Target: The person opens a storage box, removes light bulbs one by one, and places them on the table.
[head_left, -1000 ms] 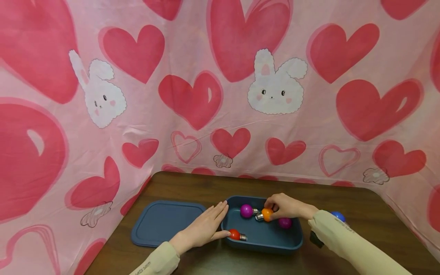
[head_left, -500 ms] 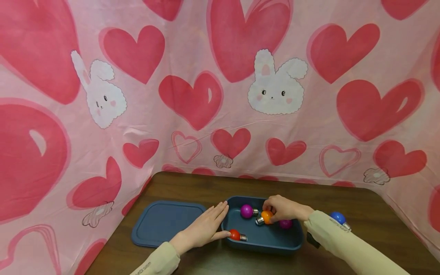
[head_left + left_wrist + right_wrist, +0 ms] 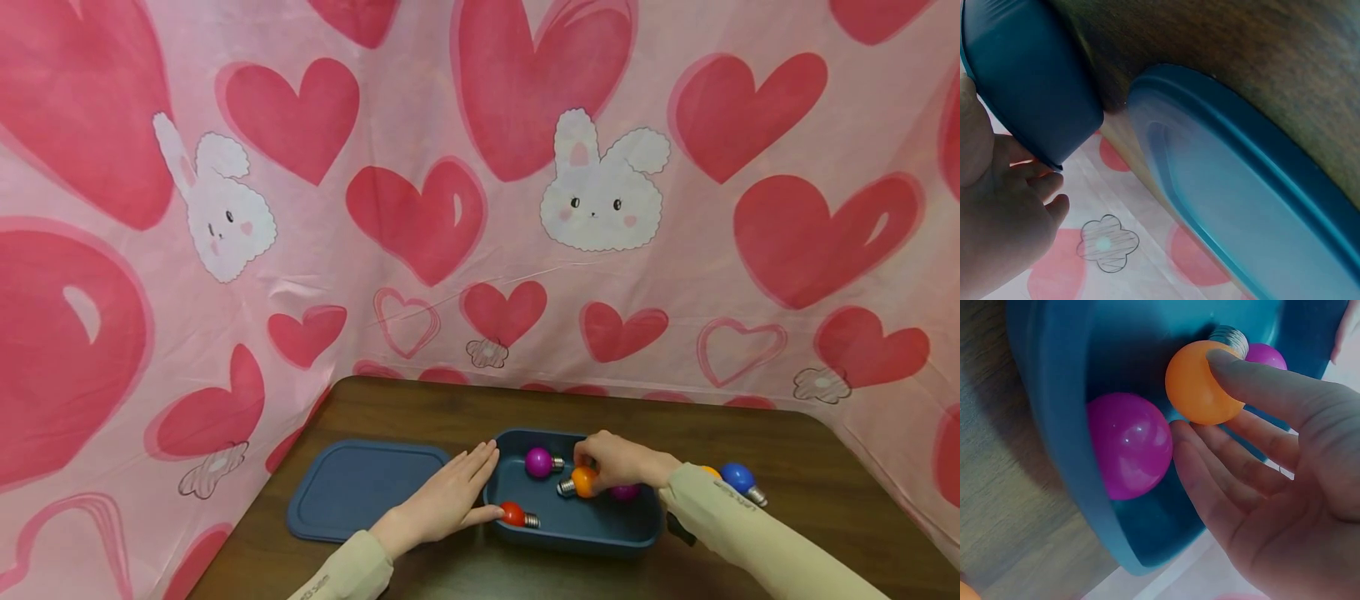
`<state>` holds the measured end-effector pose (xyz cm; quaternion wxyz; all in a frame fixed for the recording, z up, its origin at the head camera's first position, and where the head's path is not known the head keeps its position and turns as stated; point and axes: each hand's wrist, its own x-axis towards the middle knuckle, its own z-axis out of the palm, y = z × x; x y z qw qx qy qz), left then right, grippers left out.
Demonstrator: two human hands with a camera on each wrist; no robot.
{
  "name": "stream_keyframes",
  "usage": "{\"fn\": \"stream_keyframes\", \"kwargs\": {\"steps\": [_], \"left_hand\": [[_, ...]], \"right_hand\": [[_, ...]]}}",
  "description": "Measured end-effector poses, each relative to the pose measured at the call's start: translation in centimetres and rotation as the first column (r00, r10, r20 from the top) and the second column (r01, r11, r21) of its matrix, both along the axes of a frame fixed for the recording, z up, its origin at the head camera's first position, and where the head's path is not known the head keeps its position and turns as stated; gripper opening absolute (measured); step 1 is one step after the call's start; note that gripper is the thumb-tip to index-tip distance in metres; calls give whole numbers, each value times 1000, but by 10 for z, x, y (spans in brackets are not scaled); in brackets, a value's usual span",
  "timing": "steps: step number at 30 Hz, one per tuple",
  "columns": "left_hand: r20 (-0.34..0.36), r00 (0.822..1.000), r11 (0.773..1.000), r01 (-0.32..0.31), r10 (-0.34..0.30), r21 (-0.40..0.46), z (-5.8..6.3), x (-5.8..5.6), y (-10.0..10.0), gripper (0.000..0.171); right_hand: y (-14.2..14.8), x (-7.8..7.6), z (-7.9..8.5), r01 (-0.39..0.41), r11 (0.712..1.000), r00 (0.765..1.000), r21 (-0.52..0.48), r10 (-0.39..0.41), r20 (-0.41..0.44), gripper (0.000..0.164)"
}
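In the head view, my right hand (image 3: 622, 461) reaches into the dark blue box (image 3: 573, 540) and pinches an orange light bulb (image 3: 583, 482) between thumb and fingers. Its silver screw base points left. Beside the same fingers, a purple bulb (image 3: 1130, 447) lies against the box wall in the right wrist view. My left hand (image 3: 446, 496) rests on the box's left rim with its fingers straight. Close by the left thumb lies a red bulb (image 3: 513, 513) inside the box. Another purple bulb (image 3: 538, 462) lies near the far left corner.
A flat blue lid (image 3: 367, 490) lies on the brown wooden table (image 3: 442, 575), left of the box. Right of the box are a blue bulb (image 3: 738, 477) and another orange bulb (image 3: 709, 472), partly behind my right sleeve. Heart-printed pink cloth (image 3: 517, 250) hangs behind the table.
My right hand and the orange bulb have shifted slightly towards me inside the box. The right sleeve has moved left and down, uncovering the blue bulb and part of another orange bulb. My left hand stays put.
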<state>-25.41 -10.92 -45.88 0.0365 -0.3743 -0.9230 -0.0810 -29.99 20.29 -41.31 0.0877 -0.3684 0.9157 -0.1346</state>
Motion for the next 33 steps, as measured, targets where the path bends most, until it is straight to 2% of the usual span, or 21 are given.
{"fn": "stream_keyframes", "kwargs": {"steps": [11, 22, 29, 33], "left_hand": [[29, 1000, 1000, -8, 8, 0, 0, 1, 1, 82], [20, 1000, 1000, -5, 5, 7, -3, -2, -2, 84], [32, 999, 1000, -6, 5, 13, -3, -2, -1, 85], [30, 999, 1000, -12, 12, 5, -2, -2, 0, 84]], "right_hand": [[2, 2, -1, -21, 1000, 1000, -13, 21, -15, 27], [17, 9, 10, -51, 992, 997, -114, 44, -60, 28], [34, 16, 21, 7, 988, 1000, -151, -6, 7, 27], [44, 18, 28, 24, 985, 1000, -169, -25, -5, 26]]}}
